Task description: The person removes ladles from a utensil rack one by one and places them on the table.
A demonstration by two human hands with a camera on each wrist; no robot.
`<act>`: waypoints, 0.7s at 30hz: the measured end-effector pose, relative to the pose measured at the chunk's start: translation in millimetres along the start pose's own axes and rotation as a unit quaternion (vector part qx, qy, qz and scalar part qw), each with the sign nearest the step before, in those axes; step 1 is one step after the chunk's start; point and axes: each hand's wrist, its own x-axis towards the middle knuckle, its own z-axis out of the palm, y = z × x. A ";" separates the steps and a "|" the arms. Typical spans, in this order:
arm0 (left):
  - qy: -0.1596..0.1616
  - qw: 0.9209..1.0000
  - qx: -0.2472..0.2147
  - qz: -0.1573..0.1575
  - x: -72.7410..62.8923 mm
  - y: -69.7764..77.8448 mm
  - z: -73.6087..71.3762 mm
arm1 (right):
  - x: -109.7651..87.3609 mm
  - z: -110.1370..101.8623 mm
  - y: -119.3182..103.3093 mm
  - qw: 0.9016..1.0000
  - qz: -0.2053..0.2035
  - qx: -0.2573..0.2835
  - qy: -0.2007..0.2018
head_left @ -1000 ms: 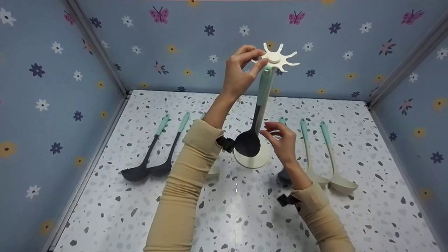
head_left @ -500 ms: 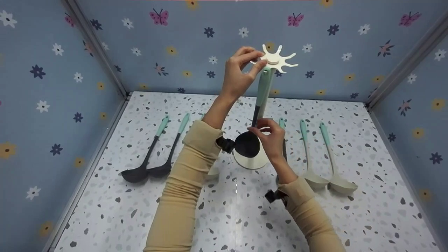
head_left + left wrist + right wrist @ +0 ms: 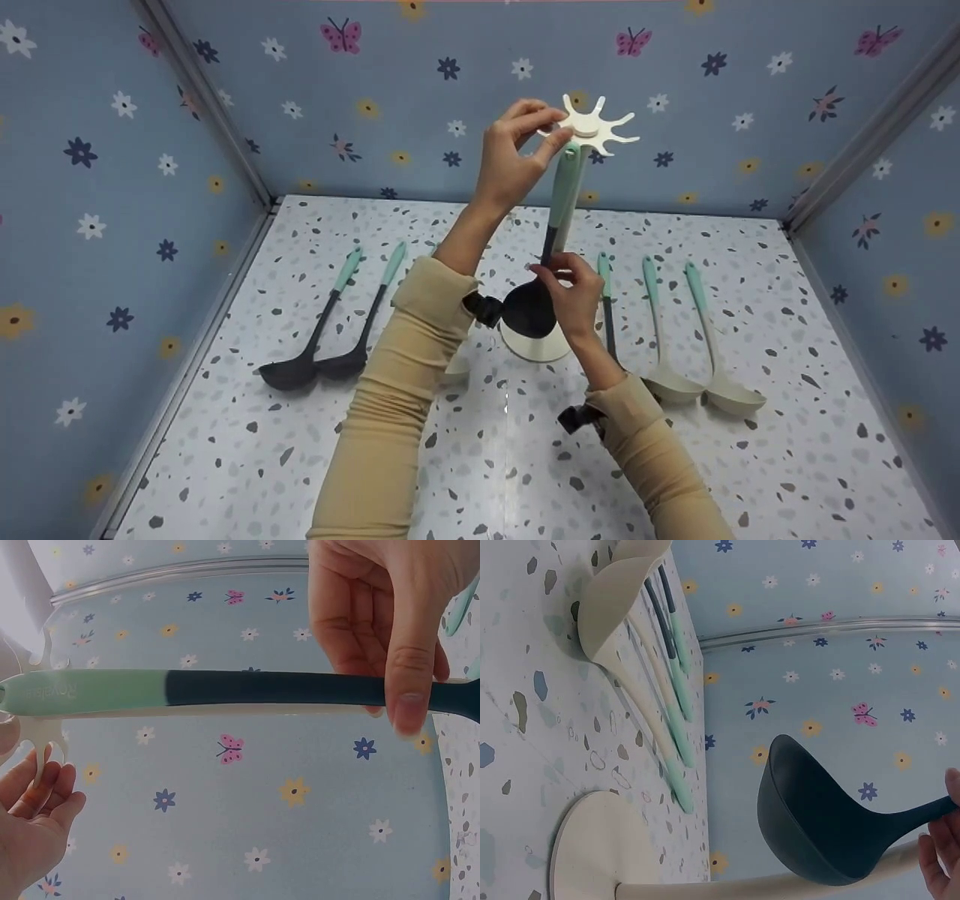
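A cream utensil stand [image 3: 536, 348] rises from a round base to a wheel of prongs [image 3: 592, 127] at the top. My left hand [image 3: 517, 146] pinches one of those prongs between thumb and fingers. Upright along the pole is a dark ladle [image 3: 529, 309] with a mint handle [image 3: 90, 692], whose holed end lies right at the prongs. Low on the dark shaft, just above the bowl, my right hand [image 3: 576, 289] pinches it, thumb in front and fingers behind in the left wrist view. The ladle's bowl [image 3: 817, 817] overlaps the pole in the right wrist view.
Two dark ladles [image 3: 292, 371] lie at left on the speckled table [image 3: 510, 465]; a cream ladle [image 3: 456, 369] is mostly behind my left arm. To the right lie another dark ladle [image 3: 609, 322] and two cream ladles [image 3: 735, 394]. Patterned walls [image 3: 450, 97] enclose the back and sides.
My right hand has moved left from beside the pole and taken hold of the ladle's shaft above the bowl. The left hand has kept its pinch on the stand's prong.
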 end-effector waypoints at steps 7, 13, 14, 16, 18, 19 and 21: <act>0.001 1.000 -0.002 0.002 0.2 -3.3 0.6 | -3.4 1.5 4.3 0.999 -0.033 0.010 0.014; -0.005 1.000 -0.006 -0.010 -0.9 5.4 0.1 | -3.7 1.2 3.8 0.999 -0.038 0.009 0.018; -0.005 1.000 -0.006 -0.012 -1.5 9.5 -0.2 | -3.6 1.0 3.8 0.999 -0.037 0.008 0.018; -0.004 1.000 -0.006 -0.013 -3.3 18.0 -0.9 | -3.5 0.7 3.2 0.999 -0.038 0.010 0.018; -0.002 1.000 -0.003 -0.013 -5.1 26.7 -1.7 | -3.0 0.4 2.3 0.999 -0.042 0.013 0.020; -0.001 1.000 -0.001 -0.014 -5.7 30.5 -2.0 | -2.7 0.3 1.8 0.999 -0.044 0.013 0.021; 0.000 1.000 0.004 -0.013 -6.7 33.5 -2.4 | -2.1 0.2 0.5 0.998 -0.049 0.016 0.022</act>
